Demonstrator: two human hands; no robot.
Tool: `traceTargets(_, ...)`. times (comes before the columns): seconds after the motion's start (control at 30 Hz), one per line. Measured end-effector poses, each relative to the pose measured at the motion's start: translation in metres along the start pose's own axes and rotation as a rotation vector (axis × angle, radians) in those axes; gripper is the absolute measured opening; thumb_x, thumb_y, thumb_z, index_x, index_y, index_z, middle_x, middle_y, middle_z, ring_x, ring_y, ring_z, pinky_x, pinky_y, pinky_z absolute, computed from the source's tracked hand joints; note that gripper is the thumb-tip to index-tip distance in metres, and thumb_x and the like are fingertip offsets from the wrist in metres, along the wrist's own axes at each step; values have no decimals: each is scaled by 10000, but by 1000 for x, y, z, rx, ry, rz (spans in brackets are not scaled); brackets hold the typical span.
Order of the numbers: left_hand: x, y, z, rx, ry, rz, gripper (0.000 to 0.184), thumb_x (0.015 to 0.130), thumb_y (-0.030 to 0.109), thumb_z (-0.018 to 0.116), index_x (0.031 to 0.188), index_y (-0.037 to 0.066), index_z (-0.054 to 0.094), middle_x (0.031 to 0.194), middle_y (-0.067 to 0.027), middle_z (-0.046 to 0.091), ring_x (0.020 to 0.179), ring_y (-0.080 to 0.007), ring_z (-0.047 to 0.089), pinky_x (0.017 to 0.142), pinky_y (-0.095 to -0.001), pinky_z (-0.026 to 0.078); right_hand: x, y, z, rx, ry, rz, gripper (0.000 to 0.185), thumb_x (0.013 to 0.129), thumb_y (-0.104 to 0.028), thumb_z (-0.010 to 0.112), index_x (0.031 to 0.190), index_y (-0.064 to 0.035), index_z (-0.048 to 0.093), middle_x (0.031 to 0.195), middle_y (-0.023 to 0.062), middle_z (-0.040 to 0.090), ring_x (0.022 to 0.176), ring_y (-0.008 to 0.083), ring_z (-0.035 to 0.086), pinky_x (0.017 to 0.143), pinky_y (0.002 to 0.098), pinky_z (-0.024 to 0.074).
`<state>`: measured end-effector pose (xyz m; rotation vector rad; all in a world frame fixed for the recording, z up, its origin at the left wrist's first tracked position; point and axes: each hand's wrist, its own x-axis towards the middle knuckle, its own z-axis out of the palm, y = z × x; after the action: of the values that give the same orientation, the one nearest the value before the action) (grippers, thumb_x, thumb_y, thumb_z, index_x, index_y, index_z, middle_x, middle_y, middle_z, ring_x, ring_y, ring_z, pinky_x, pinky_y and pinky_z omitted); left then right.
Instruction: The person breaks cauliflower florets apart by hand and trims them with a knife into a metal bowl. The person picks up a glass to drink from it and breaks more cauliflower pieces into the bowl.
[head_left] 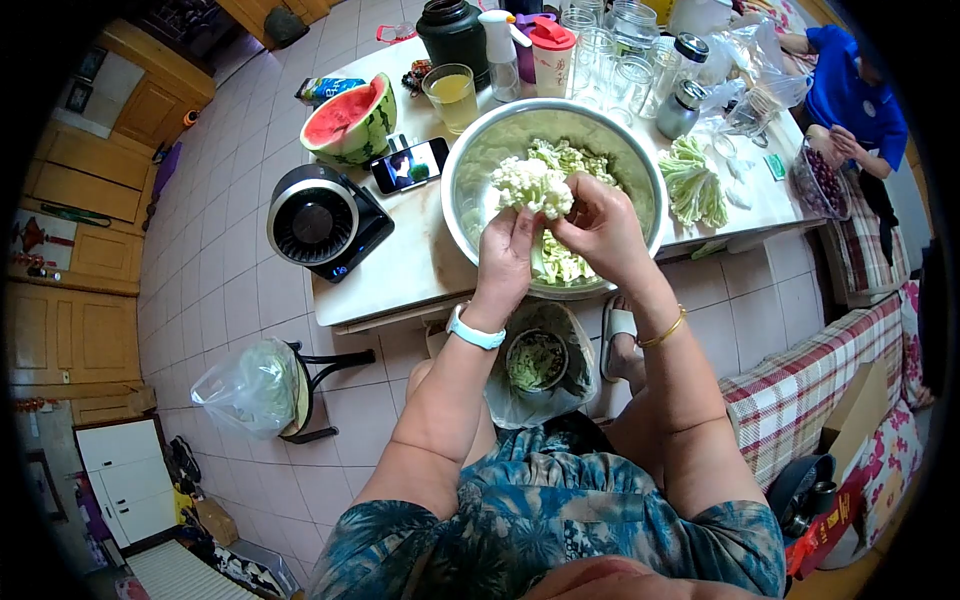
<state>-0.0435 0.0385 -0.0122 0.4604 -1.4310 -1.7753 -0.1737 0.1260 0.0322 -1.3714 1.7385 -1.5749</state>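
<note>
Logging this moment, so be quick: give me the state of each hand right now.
Left hand: grip closed, holding the cauliflower piece from below.
Right hand: grip closed on the same piece's lower right edge.

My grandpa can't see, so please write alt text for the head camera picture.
Two hands hold cauliflower over a metal bowl of cauliflower pieces. On the table are also a cut watermelon, a phone and glass jars. Another person is nearby.
</note>
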Motion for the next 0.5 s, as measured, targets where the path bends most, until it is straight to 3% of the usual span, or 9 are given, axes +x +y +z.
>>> traceTargets(0.07,1,7,-2,-108,201,-211,440,1112,462,543,1056,40,657,889,-7,661,776,-89,592,711,-255,497,-7,-8,5,-264,27,-168,211,868,-40,822,964,-6,636,865,2,646,762,52,592,633,250,479)
traceTargets(0.1,6,12,-11,-137,270,-221,418,1116,435,541,1165,32,638,941,-21,652,796,-105,619,693,-262,527,-11,-9,13,-200,69,-292,234,834,-25,838,947,-13,634,886,27,658,790,73,604,681,263,496)
traceTargets(0.13,12,3,-34,-214,179,-160,415,1119,441,532,1133,36,621,855,-2,601,734,-83,563,634,-241,453,-14,-13,13,-198,66,-292,234,834,-25,838,947,-13,634,886,27,658,790,73,604,681,263,496)
traceTargets(0.2,14,28,-36,-259,122,-40,409,1112,456,543,1098,52,605,783,21,542,692,-71,513,613,-225,392,-13,-26,10,-117,148,-210,242,832,12,819,974,-21,625,956,40,683,819,100,643,735,254,522)
traceTargets(0.23,14,27,-37,-213,141,-59,427,1104,467,555,1122,47,633,804,27,579,699,-64,524,625,-231,392,-9,-19,6,104,117,-55,257,864,48,761,1053,-20,600,1023,77,697,866,139,689,754,262,555)
traceTargets(0.33,6,32,-27,-146,118,-175,448,1098,468,564,1167,38,668,842,26,622,721,-51,544,635,-232,407,1,-18,-3,618,82,138,196,976,-70,656,1139,-19,558,1039,128,700,902,196,720,730,311,595)
traceTargets(0.4,4,31,-28,-147,69,-207,461,1102,458,563,1220,31,688,905,15,668,768,-48,586,675,-218,447,2,-16,-6,646,52,196,169,996,-133,640,1116,-34,575,1045,133,706,899,197,724,715,311,595)
traceTargets(0.47,5,30,-28,-127,37,-198,464,1104,456,559,1244,32,683,950,7,692,805,-58,618,729,-213,484,4,-8,-7,716,-26,312,195,978,-199,701,1068,-36,642,983,115,743,852,175,740,716,310,614)
traceTargets(0.5,6,26,-31,-75,81,-144,465,1112,456,542,1250,35,685,1004,-7,712,831,-67,631,767,-219,502,5,-4,-8,693,-47,325,177,970,-152,704,1078,-27,641,976,113,755,850,174,749,694,297,605)
